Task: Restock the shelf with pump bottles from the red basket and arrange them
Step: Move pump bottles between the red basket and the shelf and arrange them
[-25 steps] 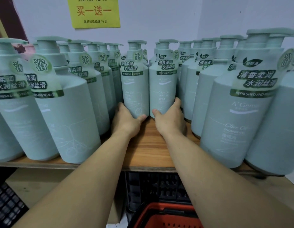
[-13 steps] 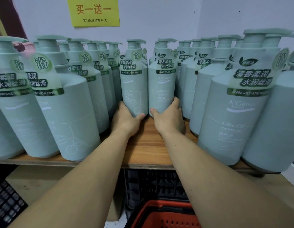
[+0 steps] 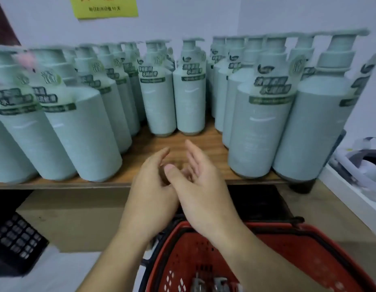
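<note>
Several pale green pump bottles stand in rows on the wooden shelf (image 3: 178, 144). Two of them, the left middle bottle (image 3: 159, 102) and the right middle bottle (image 3: 191, 100), stand side by side at the back of a gap in the middle. My left hand (image 3: 153, 190) and my right hand (image 3: 201, 186) hover over the shelf's front edge, side by side and touching, fingers loose, holding nothing. Below them is the red basket (image 3: 309, 249); pump heads (image 3: 210, 285) show at its bottom edge.
A yellow notice (image 3: 103, 7) hangs on the wall behind. A black crate (image 3: 16, 239) sits at lower left. A cardboard box (image 3: 77, 220) lies under the shelf. White items (image 3: 359, 165) lie on a surface at right.
Both hands let go of the two middle bottles and pulled back toward me to the shelf's front edge. The camera tilted down, showing more of the red basket.
</note>
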Motion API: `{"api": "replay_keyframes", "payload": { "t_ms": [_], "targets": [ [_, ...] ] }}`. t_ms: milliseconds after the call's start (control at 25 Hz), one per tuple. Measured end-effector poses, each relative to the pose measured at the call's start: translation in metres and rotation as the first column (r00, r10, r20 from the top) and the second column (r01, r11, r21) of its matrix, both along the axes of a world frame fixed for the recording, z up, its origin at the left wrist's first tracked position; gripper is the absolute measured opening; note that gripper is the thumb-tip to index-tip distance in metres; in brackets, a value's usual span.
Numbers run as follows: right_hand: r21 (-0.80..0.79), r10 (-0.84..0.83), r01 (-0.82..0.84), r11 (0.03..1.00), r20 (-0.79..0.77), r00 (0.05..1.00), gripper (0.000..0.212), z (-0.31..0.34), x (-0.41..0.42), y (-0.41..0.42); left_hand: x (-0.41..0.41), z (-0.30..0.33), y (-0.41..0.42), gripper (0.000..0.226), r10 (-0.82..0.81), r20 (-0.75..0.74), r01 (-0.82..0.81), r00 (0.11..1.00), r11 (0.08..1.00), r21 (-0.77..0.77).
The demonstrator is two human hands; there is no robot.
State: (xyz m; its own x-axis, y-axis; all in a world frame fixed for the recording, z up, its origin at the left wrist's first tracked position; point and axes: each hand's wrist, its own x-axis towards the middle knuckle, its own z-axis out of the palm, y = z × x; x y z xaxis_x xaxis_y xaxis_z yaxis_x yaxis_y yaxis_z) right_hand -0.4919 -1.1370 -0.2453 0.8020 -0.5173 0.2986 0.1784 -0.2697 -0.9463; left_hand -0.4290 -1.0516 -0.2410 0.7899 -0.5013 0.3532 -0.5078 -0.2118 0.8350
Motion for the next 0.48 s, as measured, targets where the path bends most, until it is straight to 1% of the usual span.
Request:
{"api": "replay_keyframes", "payload": {
  "t_ms": [40, 80, 120, 160, 200, 240, 280, 320, 360, 400, 480],
  "targets": [
    [-0.042, 0.104, -0.101, 0.994, 0.085, 0.991, 0.051, -0.011, -0.036, 0.003, -0.027, -0.011, 0.017, 0.046, -0.077, 0.032, 0.080, 0.997, 0.991, -0.107],
    [-0.107, 0.151, -0.138, 0.985, 0.131, 0.980, 0.037, -0.025, -0.071, 0.000, -0.050, -0.025, 0.030, 0.036, -0.124, 0.044, 0.129, 0.991, 0.978, -0.165],
    [-0.164, 0.142, -0.118, 0.979, 0.137, 0.980, 0.024, -0.042, -0.104, -0.008, -0.069, -0.041, 0.039, 0.029, -0.149, 0.007, 0.148, 0.989, 0.972, -0.182],
    [-0.185, 0.093, -0.073, 0.980, 0.106, 0.990, 0.018, -0.062, -0.130, -0.018, -0.084, -0.059, 0.041, 0.025, -0.166, -0.085, 0.149, 0.982, 0.973, -0.173],
    [-0.164, 0.028, -0.020, 0.986, 0.041, 0.999, 0.015, -0.081, -0.151, -0.028, -0.095, -0.078, 0.039, 0.021, -0.165, -0.201, 0.139, 0.966, 0.981, -0.138],
    [-0.127, -0.037, 0.029, 0.991, -0.060, 0.998, 0.012, -0.103, -0.166, -0.039, -0.100, -0.099, 0.033, 0.018, -0.149, -0.307, 0.135, 0.940, 0.989, -0.067],
    [-0.095, -0.091, 0.075, 0.993, -0.180, 0.979, 0.008, -0.126, -0.174, -0.051, -0.101, -0.120, 0.025, 0.016, -0.115, -0.399, 0.139, 0.910, 0.990, 0.032],
    [-0.091, -0.151, 0.128, 0.987, -0.305, 0.940, 0.011, -0.154, -0.180, -0.064, -0.101, -0.143, 0.015, 0.015, -0.068, -0.479, 0.148, 0.875, 0.980, 0.132],
    [-0.076, -0.198, 0.183, 0.980, -0.425, 0.883, 0.015, -0.181, -0.183, -0.079, -0.099, -0.165, 0.003, 0.016, -0.016, -0.545, 0.162, 0.838, 0.962, 0.221],
    [-0.029, -0.219, 0.243, 0.970, -0.543, 0.810, 0.014, -0.208, -0.184, -0.095, -0.097, -0.184, -0.007, 0.018, 0.040, -0.601, 0.183, 0.798, 0.935, 0.305],
    [0.073, -0.162, 0.324, 0.943, -0.752, 0.639, 0.010, -0.248, -0.182, -0.121, -0.096, -0.220, -0.026, 0.023, 0.130, -0.691, 0.240, 0.711, 0.879, 0.413]
  ]
}}
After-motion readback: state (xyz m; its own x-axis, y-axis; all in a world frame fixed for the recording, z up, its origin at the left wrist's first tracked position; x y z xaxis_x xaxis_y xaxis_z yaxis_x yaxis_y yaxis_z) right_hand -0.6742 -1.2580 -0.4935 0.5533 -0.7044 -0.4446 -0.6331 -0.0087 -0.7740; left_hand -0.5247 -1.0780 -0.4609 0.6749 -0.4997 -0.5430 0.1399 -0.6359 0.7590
